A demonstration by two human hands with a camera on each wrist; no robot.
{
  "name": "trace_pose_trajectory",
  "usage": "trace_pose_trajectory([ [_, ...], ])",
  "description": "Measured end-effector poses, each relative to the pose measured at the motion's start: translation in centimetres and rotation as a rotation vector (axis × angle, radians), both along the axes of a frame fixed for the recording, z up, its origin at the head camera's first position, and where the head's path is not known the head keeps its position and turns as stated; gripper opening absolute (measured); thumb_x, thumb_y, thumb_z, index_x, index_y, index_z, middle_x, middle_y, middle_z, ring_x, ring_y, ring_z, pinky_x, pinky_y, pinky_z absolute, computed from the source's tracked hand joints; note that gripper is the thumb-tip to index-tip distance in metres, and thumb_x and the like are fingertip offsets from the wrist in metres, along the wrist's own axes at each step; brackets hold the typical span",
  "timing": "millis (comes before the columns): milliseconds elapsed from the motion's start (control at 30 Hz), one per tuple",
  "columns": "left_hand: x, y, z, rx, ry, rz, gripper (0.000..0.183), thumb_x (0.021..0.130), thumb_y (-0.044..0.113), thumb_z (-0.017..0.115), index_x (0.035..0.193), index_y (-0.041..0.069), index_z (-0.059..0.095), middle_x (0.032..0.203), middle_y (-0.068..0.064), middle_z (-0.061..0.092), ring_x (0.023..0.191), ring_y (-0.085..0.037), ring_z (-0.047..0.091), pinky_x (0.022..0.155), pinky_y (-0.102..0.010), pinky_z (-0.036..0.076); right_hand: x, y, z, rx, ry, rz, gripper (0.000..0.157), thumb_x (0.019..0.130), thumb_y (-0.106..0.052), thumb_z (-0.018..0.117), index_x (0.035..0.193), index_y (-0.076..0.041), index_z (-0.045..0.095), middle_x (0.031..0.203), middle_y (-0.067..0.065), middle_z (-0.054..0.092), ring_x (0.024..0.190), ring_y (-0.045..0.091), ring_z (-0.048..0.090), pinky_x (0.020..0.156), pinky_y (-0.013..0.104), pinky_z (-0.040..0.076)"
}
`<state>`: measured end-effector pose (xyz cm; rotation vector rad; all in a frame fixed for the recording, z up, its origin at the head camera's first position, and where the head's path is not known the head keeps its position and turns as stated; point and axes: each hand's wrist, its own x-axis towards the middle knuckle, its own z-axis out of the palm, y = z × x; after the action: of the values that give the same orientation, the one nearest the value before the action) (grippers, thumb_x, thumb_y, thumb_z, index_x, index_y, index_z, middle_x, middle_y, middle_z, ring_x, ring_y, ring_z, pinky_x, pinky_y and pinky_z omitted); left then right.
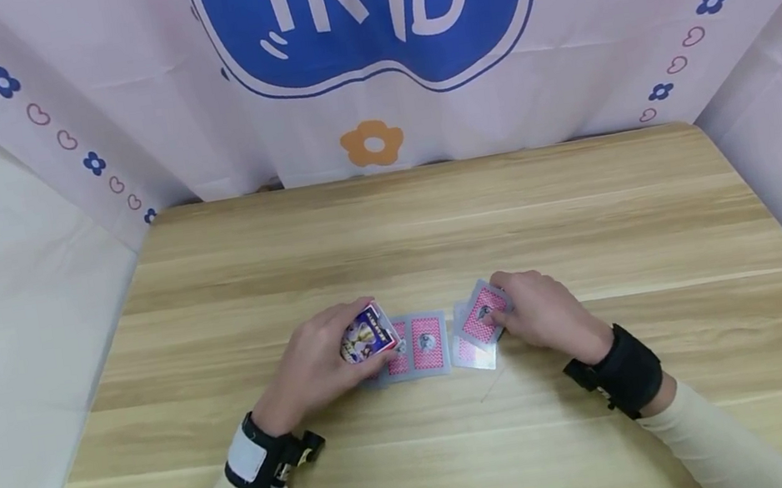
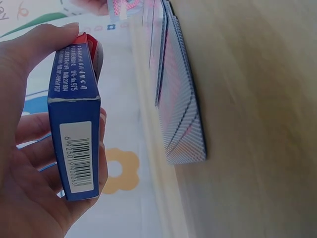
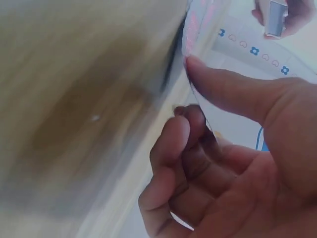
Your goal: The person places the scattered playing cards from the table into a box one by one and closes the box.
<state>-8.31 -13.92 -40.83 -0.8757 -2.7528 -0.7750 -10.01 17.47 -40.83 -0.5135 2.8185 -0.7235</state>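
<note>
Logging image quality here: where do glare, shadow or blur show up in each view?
Head: mostly clear, with pale glare on the lower card under the held card; left wrist: barcode on the box reads crisp, tabletop grain looks soft; right wrist: a broad, soft-edged dark shadow lies across the blurred tabletop, and the cloth behind looks washed out.
</note>
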Motion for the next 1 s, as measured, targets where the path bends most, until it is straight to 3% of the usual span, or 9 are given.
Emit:
trace_pose_trajectory([
  [133,0.0,0.1,0.1,0.0,-0.009,0.003,0.073,0.073,0.054,0.071,0.127,0.007,0.056,0.107,-0.009,0.066,0.086,-0.01,0.058,0.071,-0.036,0.056,0.0,0.1,-0.2,-0.006,0.028,0.002,0.049,0.08,-0.02,0.076,0.119,0.001,0.055,0.075,0.004,0.059,0.051,0.014,0.043,0.044,0.027,0.032],
  [300,-0.2,0.7,0.3,0.011,-0.041,0.001,0.074,0.073,0.056,0.071,0.128,0.009,0.055,0.108,-0.007,0.066,0.085,-0.009,0.058,0.069,-0.033,0.057,0.0,0.4,0.1,-0.089,0.011,0.012,0.043,0.084,-0.018,0.071,0.12,-0.003,0.053,0.071,0.002,0.058,0.048,0.012,0.04,0.043,0.027,0.032],
  [533,-0.2,0.9,0.3,0.004,-0.039,-0.005,0.074,0.074,0.057,0.07,0.129,0.009,0.055,0.109,-0.007,0.065,0.085,-0.009,0.057,0.069,-0.033,0.057,-0.1,-0.1,1.3,-0.477,-0.058,0.057,0.022,0.095,-0.013,0.057,0.116,-0.013,0.051,0.074,0.006,0.064,0.055,0.017,0.057,0.046,0.027,0.044],
  [667,-0.4,1.0,0.4,-0.001,-0.04,-0.015,0.074,0.074,0.057,0.069,0.129,0.009,0.055,0.11,-0.008,0.065,0.086,-0.01,0.057,0.069,-0.033,0.057,0.6,-1.2,3.4,-0.629,-0.065,0.053,0.02,0.095,-0.011,0.057,0.114,-0.01,0.052,0.074,0.011,0.062,0.051,0.019,0.051,0.042,0.024,0.036],
  [833,-0.5,1.0,0.6,0.01,-0.033,-0.057,0.072,0.074,0.054,0.071,0.129,0.009,0.055,0.107,-0.007,0.066,0.083,-0.008,0.057,0.066,-0.031,0.056,1.7,-2.8,5.8,-0.661,-0.096,0.069,0.019,0.094,-0.005,0.057,0.112,-0.003,0.052,0.069,0.016,0.059,0.048,0.015,0.043,0.04,0.022,0.03],
  [1000,-0.4,1.1,0.6,0.027,-0.039,-0.107,0.073,0.074,0.053,0.072,0.129,0.008,0.054,0.104,-0.006,0.066,0.08,-0.005,0.056,0.063,-0.028,0.055,1.6,-3.5,5.5,-0.654,-0.11,0.07,0.019,0.093,-0.007,0.058,0.112,-0.005,0.054,0.066,0.016,0.06,0.048,0.017,0.045,0.038,0.022,0.027],
])
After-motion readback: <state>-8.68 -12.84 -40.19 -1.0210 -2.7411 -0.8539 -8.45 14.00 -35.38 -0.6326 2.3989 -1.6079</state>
